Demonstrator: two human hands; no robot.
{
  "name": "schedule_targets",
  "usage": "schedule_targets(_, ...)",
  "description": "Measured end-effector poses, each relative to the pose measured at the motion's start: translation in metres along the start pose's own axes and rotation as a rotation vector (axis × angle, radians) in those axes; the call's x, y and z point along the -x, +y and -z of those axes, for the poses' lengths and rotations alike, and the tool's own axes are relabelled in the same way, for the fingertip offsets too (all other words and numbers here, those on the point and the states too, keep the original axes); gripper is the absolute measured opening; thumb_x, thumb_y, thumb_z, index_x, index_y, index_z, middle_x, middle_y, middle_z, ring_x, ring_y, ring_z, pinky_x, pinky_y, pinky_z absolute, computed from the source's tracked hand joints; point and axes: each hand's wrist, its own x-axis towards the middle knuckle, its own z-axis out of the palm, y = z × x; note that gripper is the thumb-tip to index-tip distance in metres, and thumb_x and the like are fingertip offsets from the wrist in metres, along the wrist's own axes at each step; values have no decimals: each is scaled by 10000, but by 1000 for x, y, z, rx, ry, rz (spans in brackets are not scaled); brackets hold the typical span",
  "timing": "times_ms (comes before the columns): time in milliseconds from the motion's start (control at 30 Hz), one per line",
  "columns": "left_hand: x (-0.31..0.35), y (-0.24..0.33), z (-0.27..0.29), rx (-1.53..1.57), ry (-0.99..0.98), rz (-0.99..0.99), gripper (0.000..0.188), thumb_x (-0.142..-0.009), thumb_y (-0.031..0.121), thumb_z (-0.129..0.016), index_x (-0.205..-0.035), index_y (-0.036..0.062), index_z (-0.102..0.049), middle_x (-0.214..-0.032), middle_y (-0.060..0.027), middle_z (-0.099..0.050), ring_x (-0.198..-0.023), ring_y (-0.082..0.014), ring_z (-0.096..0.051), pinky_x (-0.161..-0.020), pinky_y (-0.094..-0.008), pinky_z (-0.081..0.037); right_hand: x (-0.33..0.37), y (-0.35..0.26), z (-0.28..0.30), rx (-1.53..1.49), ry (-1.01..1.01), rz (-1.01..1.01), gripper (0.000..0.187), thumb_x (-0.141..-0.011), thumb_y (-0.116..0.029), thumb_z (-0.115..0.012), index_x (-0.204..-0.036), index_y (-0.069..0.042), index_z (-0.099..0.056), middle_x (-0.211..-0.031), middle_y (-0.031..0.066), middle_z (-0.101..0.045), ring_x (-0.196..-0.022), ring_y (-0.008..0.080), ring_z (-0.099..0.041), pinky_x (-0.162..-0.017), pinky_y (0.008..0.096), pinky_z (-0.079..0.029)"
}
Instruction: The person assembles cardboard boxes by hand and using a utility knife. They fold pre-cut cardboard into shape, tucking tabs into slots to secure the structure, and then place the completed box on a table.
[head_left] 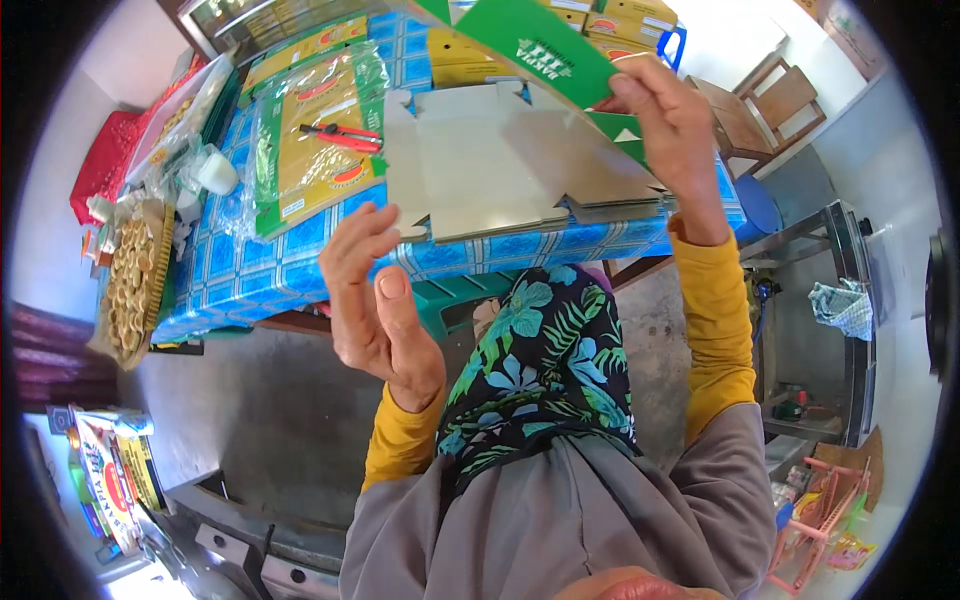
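Observation:
My right hand (pixel 672 120) pinches the edge of a flat cardboard box blank (pixel 540 55), green on its printed side, and holds it tilted up over the table. Below lies a stack of flat, die-cut box blanks (pixel 470 150), their plain grey side up. My left hand (pixel 375 310) is raised by the table's near edge, just left of the stack's near corner. Its fingers and thumb are apart and it holds nothing. A red and black box cutter (pixel 350 138) lies on a plastic-wrapped pack of yellow and green flat boxes (pixel 315 185), left of the stack.
A blue checked tablecloth (pixel 260 265) covers the table. Folded yellow boxes (pixel 625 25) stand at its back. On the left are a tray of round pastries (pixel 135 275) and a white cup (pixel 217 173). A green plastic stool (pixel 440 295) sits under the near edge; a wooden chair (pixel 765 110) stands right.

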Motion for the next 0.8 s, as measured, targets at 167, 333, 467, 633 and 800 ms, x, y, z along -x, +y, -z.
schedule_targets(167, -34, 16, -8, -190, -53, -139, 654, -859, 284, -730, -1356, -69, -491, -1413, -270, -455, -1306, -389, -447, -1094, -464, -335, 20, -32, 64, -116, -443, -25, 140, -991, -85, -558, -1018, 39, -616, -816, 36, -634, -730, 108, -641, -693, 244, -540)
schedule_targets(333, -52, 21, -8, 343, -734, 293, 697, -814, 404, -765, -1293, -64, -572, -1281, -208, -593, -1232, -299, -533, -1060, -410, -378, 46, -9, 70, -95, -682, -68, 142, -965, -106, -578, -926, 27, -611, -724, 73, -588, -647, 144, -617, -610, 275, -512)
schedule_targets(467, -73, 20, -44, 335, -1326, 827, 464, -890, 323, -678, -1135, -70, -668, -989, -123, -715, -880, -156, -666, -781, -280, -510, 50, -13, 63, -64, -832, -61, 39, -902, -10, -590, -912, 27, -600, -783, 99, -592, -683, 217, -619, -650, 299, -490)
schedule_targets(633, -41, 6, -76, 344, -1214, 1001, 268, -853, 132, -722, -1064, -32, -712, -897, -53, -716, -762, -105, -655, -715, -252, -525, 61, -26, 49, 547, -241, 401, 136, -857, -117, -683, -932, -10, -645, -810, 97, -619, -741, 304, -602, -657, 379, -462)
schedule_targets(800, 7, -2, -104, 785, -783, 1480, 258, -856, 36, -677, -1104, -35, -686, -945, -82, -714, -796, -147, -687, -742, -283, -565, 149, -86, 25, 388, -93, 125, 546, -651, -352, -856, -1009, 14, -668, -927, 139, -627, -796, 309, -625, -640, 378, -536)
